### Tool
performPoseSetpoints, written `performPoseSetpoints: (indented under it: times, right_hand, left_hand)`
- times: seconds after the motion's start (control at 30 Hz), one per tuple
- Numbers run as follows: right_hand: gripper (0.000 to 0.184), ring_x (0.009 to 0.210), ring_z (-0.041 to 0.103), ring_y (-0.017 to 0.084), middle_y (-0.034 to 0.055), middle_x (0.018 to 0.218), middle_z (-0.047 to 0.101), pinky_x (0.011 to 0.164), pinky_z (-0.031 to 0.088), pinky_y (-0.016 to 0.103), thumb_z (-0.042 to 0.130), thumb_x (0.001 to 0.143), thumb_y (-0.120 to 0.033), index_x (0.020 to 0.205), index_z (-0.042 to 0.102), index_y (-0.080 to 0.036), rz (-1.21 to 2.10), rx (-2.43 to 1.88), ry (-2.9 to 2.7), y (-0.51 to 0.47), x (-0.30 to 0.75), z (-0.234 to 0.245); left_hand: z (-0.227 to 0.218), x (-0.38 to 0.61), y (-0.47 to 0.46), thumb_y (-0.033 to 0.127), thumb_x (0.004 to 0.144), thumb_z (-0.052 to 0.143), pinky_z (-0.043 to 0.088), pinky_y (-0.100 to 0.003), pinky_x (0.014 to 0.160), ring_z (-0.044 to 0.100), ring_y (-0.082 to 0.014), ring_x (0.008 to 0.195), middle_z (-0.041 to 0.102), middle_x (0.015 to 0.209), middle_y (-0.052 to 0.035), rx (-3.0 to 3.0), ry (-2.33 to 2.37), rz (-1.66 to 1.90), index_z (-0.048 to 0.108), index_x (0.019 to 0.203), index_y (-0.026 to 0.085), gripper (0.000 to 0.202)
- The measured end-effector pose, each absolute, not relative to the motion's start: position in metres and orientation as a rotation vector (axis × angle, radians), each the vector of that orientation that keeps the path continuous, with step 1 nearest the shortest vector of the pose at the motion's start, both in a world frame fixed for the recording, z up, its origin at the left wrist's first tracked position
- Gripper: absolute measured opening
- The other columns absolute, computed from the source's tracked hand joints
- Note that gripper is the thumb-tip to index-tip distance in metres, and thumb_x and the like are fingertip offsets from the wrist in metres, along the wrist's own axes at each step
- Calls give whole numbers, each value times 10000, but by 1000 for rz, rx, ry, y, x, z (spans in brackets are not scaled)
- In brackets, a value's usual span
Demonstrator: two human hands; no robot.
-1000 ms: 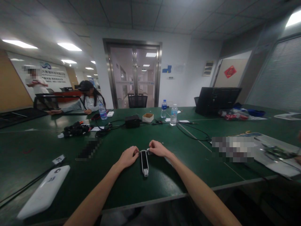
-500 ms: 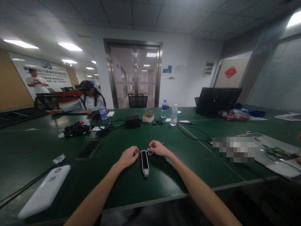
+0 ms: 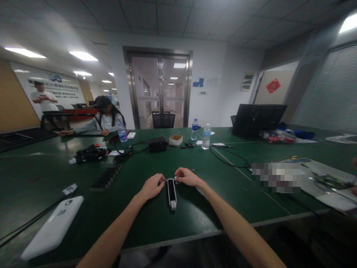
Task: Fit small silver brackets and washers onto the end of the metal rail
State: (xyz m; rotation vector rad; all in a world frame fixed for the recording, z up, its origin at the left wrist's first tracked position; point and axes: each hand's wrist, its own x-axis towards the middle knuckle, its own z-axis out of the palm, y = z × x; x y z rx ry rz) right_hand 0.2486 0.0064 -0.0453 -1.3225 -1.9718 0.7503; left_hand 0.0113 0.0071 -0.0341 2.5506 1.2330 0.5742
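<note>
A small black and silver device (image 3: 171, 192) lies lengthwise on the green table (image 3: 156, 219) in front of me. My left hand (image 3: 152, 186) rests curled at the left of the device's far end, fingertips pinched against it. My right hand (image 3: 186, 176) is curled at the right of that same end, fingers pinched on a small silver part there. Both forearms reach in from the bottom edge.
A white flat case (image 3: 52, 227) lies near left with a cable. Further back are a black power brick (image 3: 157, 143), a small box (image 3: 175, 139), water bottles (image 3: 206, 136), a laptop (image 3: 256, 118), and papers (image 3: 320, 178). One person sits far left; another stands behind.
Almost nothing has changed. My right hand has shifted slightly at the device's far end; the device and my left hand stay in place.
</note>
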Motion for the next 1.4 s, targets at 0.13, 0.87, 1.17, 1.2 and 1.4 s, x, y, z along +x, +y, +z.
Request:
performPoseSetpoints:
  times: [0.13,0.87,1.17,1.2,1.4]
  right_hand:
    - [163,715,640,110,-5,824,682,666,497,219,630,783,-125,939,624,-172,669,-1344,-2022,5,249,-42]
    - [203,1001,524,214,96,1033,620,886,385,308,545,898,-260,1000,708,-195,52,-1612,-2241,9,257,-39]
    - [75,892,544,198,81,928,618,760,412,285,575,820,-139,852,639,-159,77,-1626,-2183,4,252,-35]
    - [70,882,544,194,75,914,616,754,412,283,572,821,-131,849,628,-162,79,-1613,-2178,4,252,-35]
    - [78,860,543,179,53,886,620,750,406,283,530,873,-131,898,591,-172,88,-1482,-2152,-1,245,-31]
  left_hand:
    - [-33,11,7,219,892,507,431,-276,669,585,-184,758,607,853,-29,2554,1230,576,597,929,183,104]
    - [-33,12,6,224,893,510,426,-268,663,590,-182,768,608,850,-24,2549,1253,571,599,911,193,95]
    - [-30,13,4,209,873,509,438,-278,656,588,-186,756,612,850,-29,2533,1273,562,603,915,190,104]
    - [-29,13,3,208,868,512,441,-280,655,588,-188,757,612,850,-30,2528,1279,565,604,919,190,106]
    - [-28,15,2,229,881,497,447,-291,663,591,-200,780,615,868,-43,2505,1332,629,601,941,182,129]
